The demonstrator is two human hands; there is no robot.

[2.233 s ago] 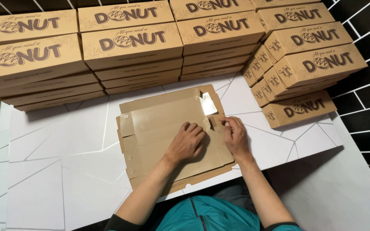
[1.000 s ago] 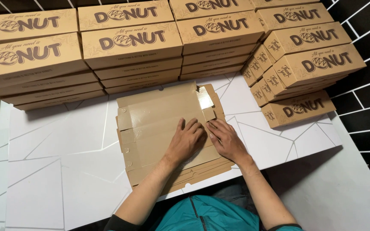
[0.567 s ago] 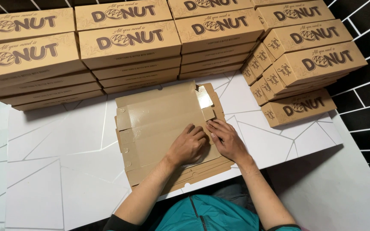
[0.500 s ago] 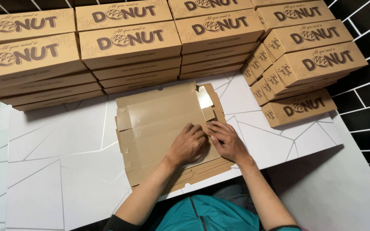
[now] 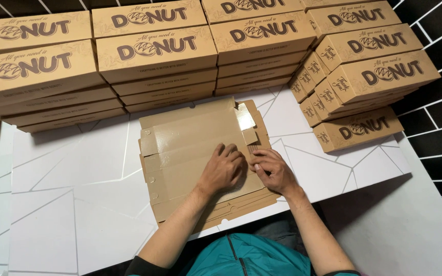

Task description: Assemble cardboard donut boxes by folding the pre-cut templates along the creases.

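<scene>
From the head camera, looking down, a flat brown cardboard sheet [image 5: 195,153], an unfolded box blank with creases and flaps, lies on a white table [image 5: 67,204] near its front edge. More flat sheets lie stacked under it, their edges showing at the lower side.

The left hand [image 5: 223,171] rests palm down on the middle of the top sheet, its fingers together and curled slightly, pressing on the cardboard rather than gripping it. The right hand [image 5: 272,171] lies just beside it, touching the right part of the same sheet, with the fingers bent and the tips drawn close together on the cardboard near a small side flap [image 5: 249,135]; whether they pinch an edge cannot be told. The two hands nearly touch each other.

Behind the sheet, along the back of the table, stand rows of closed brown boxes [image 5: 154,51] piled several high. A further pile of boxes [image 5: 364,92] stands at the right, set at an angle. The wall on the right is black tile [image 5: 441,128] with white joints. The person's teal top [image 5: 246,255] shows at the bottom edge.
</scene>
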